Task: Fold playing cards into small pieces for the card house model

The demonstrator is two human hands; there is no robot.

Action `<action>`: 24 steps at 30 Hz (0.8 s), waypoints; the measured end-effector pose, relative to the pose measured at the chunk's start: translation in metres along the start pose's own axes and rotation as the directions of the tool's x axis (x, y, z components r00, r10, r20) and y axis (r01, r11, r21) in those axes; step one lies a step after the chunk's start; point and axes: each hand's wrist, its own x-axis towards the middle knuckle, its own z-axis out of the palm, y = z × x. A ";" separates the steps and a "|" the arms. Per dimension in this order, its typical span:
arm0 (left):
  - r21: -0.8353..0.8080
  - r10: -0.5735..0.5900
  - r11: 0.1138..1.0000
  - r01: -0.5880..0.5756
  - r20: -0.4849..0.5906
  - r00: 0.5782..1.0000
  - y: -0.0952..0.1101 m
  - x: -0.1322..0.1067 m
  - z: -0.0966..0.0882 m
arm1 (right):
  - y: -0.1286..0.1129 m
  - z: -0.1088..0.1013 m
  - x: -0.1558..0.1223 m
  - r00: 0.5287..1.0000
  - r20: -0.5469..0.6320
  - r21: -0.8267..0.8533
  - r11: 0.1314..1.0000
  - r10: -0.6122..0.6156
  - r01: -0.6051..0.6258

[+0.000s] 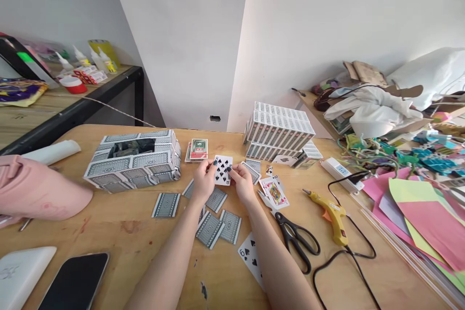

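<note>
An eight of spades playing card point(222, 177) is held face up between my two hands above the table. My left hand point(205, 178) pinches its left edge, and my right hand point(241, 180) pinches its right edge. Below and around my wrists lie several patterned card pieces, back side up, such as one card piece point(209, 229) near the middle and another card piece point(166, 205) to the left. A larger spade card point(251, 257) lies partly under my right forearm. Beside that forearm are black-handled scissors point(296, 237) and a face card point(275, 192).
A box covered in playing cards point(132, 162) with an opening on top stands at left. Stacked card packs point(279, 128) rise at back right. A yellow glue gun point(332, 215) and its cord lie right, near coloured paper point(428, 223). A phone point(74, 283) rests front left.
</note>
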 end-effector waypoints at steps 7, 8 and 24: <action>0.035 0.002 0.999 -0.002 0.002 1.000 0.005 -0.006 0.007 | 0.000 0.000 -0.001 0.997 -0.026 -0.079 0.994 -0.078 0.076; 0.028 -0.004 1.000 0.003 0.011 1.000 0.005 -0.006 0.007 | 0.000 0.001 -0.001 0.996 -0.029 -0.082 0.994 -0.080 0.077; -0.205 -0.064 0.975 0.084 0.100 0.993 0.002 -0.008 0.009 | -0.007 0.005 -0.007 0.995 -0.029 -0.030 0.995 -0.097 0.096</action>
